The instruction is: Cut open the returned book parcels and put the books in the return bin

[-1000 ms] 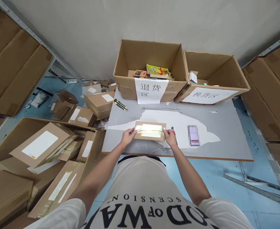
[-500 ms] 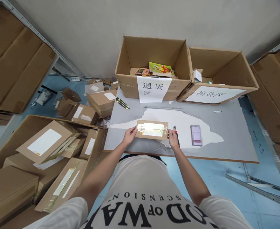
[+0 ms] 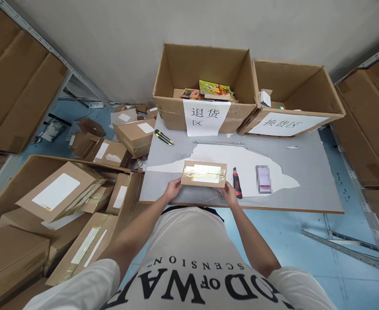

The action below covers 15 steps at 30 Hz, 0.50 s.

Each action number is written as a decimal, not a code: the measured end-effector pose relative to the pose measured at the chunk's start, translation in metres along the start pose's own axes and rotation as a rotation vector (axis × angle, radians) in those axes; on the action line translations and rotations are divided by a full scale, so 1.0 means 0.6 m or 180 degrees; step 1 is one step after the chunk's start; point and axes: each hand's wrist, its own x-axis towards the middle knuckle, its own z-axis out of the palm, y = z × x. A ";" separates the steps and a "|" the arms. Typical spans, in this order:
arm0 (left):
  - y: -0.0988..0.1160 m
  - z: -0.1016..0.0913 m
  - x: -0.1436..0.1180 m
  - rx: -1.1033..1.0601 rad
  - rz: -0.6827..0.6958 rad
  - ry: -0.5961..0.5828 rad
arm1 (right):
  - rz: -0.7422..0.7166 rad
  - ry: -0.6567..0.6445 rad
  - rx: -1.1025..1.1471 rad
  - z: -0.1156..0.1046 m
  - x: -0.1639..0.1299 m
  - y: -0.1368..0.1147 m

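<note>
Small flat parcel (image 3: 204, 173), brown card with a white label under clear tape, lies on the grey table (image 3: 305, 172) near its front edge. Left hand (image 3: 173, 189) at the parcel's near-left corner, fingers touching the edge; right hand (image 3: 229, 194) at the near-right corner. Neither hand closes around it; fingers loosely spread, though contact on the right is probably light and hard to judge. Red-black utility knife (image 3: 237, 183) lies just right of the parcel.
</note>
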 end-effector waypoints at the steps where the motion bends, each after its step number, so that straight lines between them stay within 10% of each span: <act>1: 0.004 0.000 0.000 0.0018 0.0013 0.0016 | -0.0012 0.0027 -0.0029 0.001 0.001 -0.005; 8: 0.051 -0.013 0.005 0.0510 0.0191 0.0288 | -0.0591 0.0043 -0.0302 -0.012 0.011 -0.049; 15: 0.083 -0.021 0.036 0.0636 0.0026 0.0849 | -0.0211 0.0218 -0.0655 -0.021 0.034 -0.096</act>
